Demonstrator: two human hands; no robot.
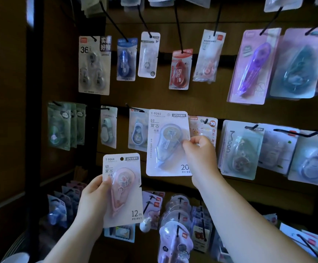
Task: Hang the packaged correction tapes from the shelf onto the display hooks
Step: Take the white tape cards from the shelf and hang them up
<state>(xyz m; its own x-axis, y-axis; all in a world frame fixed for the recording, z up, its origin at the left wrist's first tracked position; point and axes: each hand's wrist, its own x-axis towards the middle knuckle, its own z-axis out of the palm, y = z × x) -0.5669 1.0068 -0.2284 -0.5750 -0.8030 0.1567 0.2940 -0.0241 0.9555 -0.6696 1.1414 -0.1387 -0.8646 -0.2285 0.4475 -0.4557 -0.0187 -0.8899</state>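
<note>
My right hand (200,154) pinches the right edge of a white card marked T-9267 (165,145), which carries a grey-blue correction tape. The card is held up flat against the middle row of the display, and I cannot tell whether its hole is on a hook. Lower left, my left hand (95,196) grips the left side of a second card marked T-9264 (123,188) with a pink correction tape and "12 m" printed on it. That card is upright in front of the lower row, and its punched hole is free.
Long black hooks (179,33) jut from the brown board with packaged tapes on them in three rows. Packs with a red "30" label (204,128) hang just behind my right hand. Crowded hooks (179,230) stick out below my arms. A dark frame post (34,92) stands at left.
</note>
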